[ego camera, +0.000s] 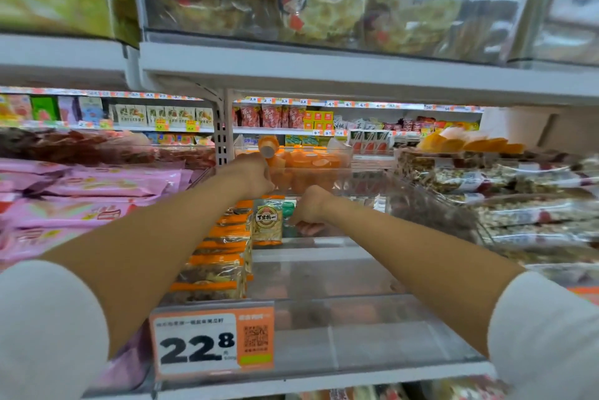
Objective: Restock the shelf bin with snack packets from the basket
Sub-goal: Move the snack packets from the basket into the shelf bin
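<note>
Two-handed, reached deep into the shelf bin beside the stacked snack packets. Had left hand and right hand curled, couldn't tell on what. Could've knocked the upright packet over with a wrist.

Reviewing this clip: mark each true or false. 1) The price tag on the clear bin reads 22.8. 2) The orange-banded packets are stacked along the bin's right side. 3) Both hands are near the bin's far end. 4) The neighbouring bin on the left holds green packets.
1) True: the price tag on the front of the clear bin reads 22.8.
2) False: the orange-banded packets are stacked along the bin's left side.
3) True: the left hand and the right hand are both stretched out to its far end.
4) False: that bin holds pink packets.
</note>
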{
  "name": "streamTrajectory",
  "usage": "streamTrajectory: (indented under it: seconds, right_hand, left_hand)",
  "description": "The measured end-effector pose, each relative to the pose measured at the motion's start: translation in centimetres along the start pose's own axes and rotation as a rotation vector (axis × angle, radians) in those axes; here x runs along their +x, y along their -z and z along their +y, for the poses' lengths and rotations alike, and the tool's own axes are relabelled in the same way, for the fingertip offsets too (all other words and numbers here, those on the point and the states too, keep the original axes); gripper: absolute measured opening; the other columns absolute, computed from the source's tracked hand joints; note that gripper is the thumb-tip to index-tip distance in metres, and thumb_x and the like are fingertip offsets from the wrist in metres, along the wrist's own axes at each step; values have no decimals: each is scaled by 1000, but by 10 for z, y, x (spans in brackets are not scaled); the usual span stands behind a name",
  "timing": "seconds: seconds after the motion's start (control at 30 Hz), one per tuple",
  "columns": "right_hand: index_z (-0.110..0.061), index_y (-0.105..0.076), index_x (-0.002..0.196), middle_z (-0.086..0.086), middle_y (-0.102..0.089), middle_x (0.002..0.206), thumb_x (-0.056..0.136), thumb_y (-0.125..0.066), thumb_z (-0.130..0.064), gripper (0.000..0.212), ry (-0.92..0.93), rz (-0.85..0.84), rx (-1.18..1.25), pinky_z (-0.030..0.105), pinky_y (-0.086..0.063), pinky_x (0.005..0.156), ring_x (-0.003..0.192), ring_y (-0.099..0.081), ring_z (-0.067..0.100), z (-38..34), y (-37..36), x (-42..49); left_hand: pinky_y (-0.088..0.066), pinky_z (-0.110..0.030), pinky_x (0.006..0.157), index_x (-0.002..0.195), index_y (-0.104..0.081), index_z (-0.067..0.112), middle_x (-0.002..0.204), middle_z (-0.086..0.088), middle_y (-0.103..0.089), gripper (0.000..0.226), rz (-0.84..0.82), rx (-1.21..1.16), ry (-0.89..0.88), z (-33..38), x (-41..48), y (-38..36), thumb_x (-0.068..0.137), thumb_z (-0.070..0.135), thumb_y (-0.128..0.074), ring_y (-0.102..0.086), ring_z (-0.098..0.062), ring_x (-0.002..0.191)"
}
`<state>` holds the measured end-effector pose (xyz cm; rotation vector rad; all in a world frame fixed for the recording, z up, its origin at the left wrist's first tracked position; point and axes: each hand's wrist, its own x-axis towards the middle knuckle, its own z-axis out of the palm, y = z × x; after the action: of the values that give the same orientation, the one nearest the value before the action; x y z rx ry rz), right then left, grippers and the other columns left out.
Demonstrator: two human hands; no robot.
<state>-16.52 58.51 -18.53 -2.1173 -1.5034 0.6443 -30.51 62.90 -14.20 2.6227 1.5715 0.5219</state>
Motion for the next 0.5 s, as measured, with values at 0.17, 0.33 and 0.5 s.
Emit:
streamTrajectory:
  seconds: [0.17,0.33,0.5]
  right_hand:
    - [-8,-65,78,6,-62,72,85,-70,-20,14,189,199,-120,25,-44,57,72,-60,22,1,34,-72]
    - [-16,-70,77,-2,-63,72,83,-63,-11,10,270,520,39,26,-42,60,75,-58,19,34,42,-168]
    - [-19,-66,84,-5,-59,70,83,-63,-10,9,240,536,163,27,-42,64,71,-56,13,82,44,-261]
  left_hand:
    - [-53,-39,87,77,-67,18,105,-13,-64,15,81,-448,10,41,-45,6,89,16,-57,-60,-28,98]
    - [-57,-37,72,69,-67,10,61,-11,-63,23,0,-711,-13,104,-131,15,88,7,-53,-61,-26,61]
    - [-53,-28,57,66,-61,9,71,-16,-64,27,-113,-981,4,156,-207,1,93,7,-57,-61,-19,55]
